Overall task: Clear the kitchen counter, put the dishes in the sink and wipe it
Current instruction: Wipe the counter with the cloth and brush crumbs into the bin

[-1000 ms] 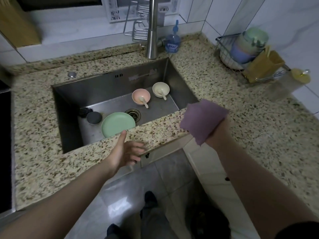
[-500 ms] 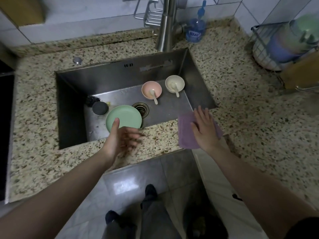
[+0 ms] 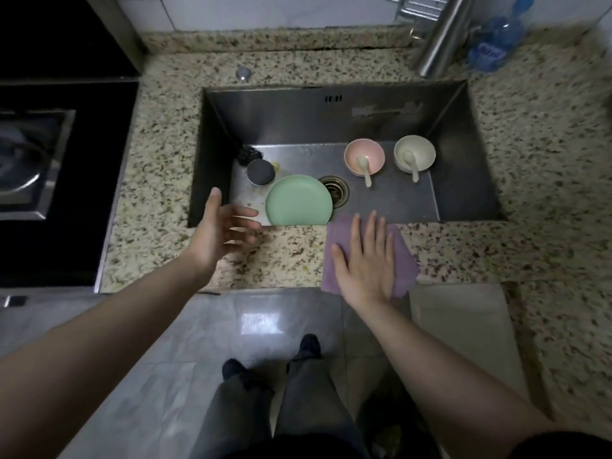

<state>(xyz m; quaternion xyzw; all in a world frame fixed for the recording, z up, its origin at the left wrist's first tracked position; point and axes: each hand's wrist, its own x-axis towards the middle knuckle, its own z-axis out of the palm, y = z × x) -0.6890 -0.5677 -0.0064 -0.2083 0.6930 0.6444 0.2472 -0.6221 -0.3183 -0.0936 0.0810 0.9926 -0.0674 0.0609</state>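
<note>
My right hand (image 3: 364,260) lies flat with straight fingers on a purple cloth (image 3: 405,260), pressing it onto the narrow granite strip in front of the steel sink (image 3: 298,117). My left hand (image 3: 222,230) hovers over the counter's front strip at the sink's left corner, fingers relaxed and holding nothing. Inside the sink lie a green plate (image 3: 298,200), a pink bowl (image 3: 364,157) with a spoon and a cream bowl (image 3: 414,154) with a spoon. A dark round lid (image 3: 260,172) and a black scrubber (image 3: 248,154) sit at the sink's left.
The speckled granite counter (image 3: 159,160) surrounds the sink. A black hob (image 3: 49,167) lies at the left. The steel faucet (image 3: 440,38) and a blue soap bottle (image 3: 493,38) stand behind the sink. The drain (image 3: 337,190) is beside the plate. Tiled floor and my feet are below.
My right hand brought the cloth down onto the counter's front strip and slid it leftward along the sink's edge. The view shifted left; my left hand stayed near the sink's front edge.
</note>
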